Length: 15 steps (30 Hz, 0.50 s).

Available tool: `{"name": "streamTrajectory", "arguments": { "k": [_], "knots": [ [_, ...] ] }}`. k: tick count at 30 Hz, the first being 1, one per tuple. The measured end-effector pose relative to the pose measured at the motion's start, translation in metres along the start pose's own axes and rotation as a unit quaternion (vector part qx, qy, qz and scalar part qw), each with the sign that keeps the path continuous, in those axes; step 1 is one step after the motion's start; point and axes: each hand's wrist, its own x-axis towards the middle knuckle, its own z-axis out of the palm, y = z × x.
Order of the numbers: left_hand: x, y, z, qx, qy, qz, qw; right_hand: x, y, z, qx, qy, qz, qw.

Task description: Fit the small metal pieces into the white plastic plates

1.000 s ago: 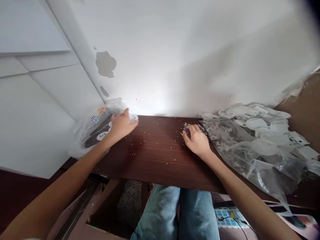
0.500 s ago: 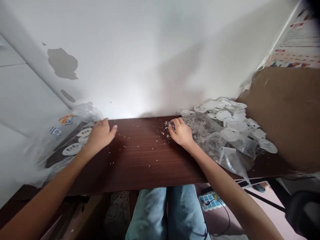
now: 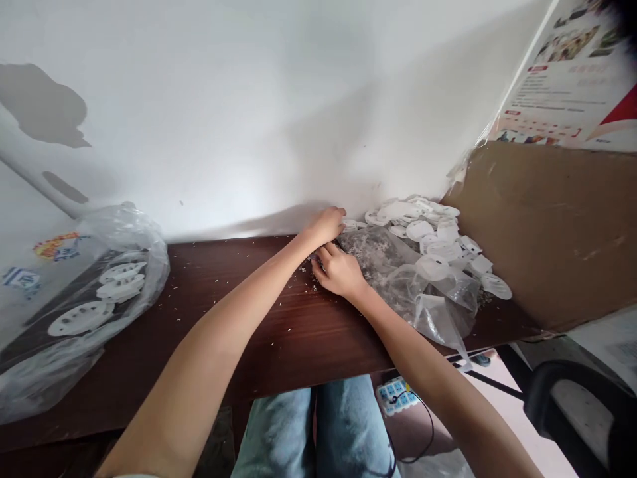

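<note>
My left hand (image 3: 328,224) is stretched across to the back of the table, above my right hand and close to the nearest white plastic pieces (image 3: 354,225). Its fingers are bent and apart, with nothing visible in them. Lower down, my right hand (image 3: 341,271) is closed, thumb and fingers drawn together over small metal bits (image 3: 314,287) scattered on the dark wooden table (image 3: 239,352). Whatever its fingertips hold is hidden. To its right lies a clear plastic bag (image 3: 385,255) with many more small bits on it.
White round plastic pieces (image 3: 445,249) are heaped at the right, before a brown cardboard sheet (image 3: 547,232). At the left, a clear bag (image 3: 154,265) surrounds several white oval pieces (image 3: 82,317). A wall (image 3: 223,119) rises behind. A power strip (image 3: 395,396) lies below the table.
My left hand has swung right from the bag of ovals to the back of the table by my right hand. The view has turned right; my right hand stays by the small bits.
</note>
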Motion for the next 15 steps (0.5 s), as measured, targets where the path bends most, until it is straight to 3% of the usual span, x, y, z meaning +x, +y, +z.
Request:
{"name": "streamTrajectory", "arguments": {
  "k": [3,8,12,15],
  "knots": [
    [0.015,0.000,0.013,-0.019,-0.023,-0.005,1.000,0.002,-0.001,-0.002,0.002,-0.007,-0.024,1.000],
    [0.019,-0.005,0.026,-0.057,0.000,-0.035,0.998,0.003,0.000,-0.003,-0.007,-0.034,-0.038,0.999],
    [0.019,-0.014,0.022,-0.168,0.026,-0.077,0.982,0.003,0.003,-0.001,-0.007,-0.035,-0.013,0.999],
    [0.004,-0.024,0.011,-0.249,0.064,-0.123,0.958,0.004,0.008,-0.002,0.007,-0.017,0.038,0.999]
  ]
}}
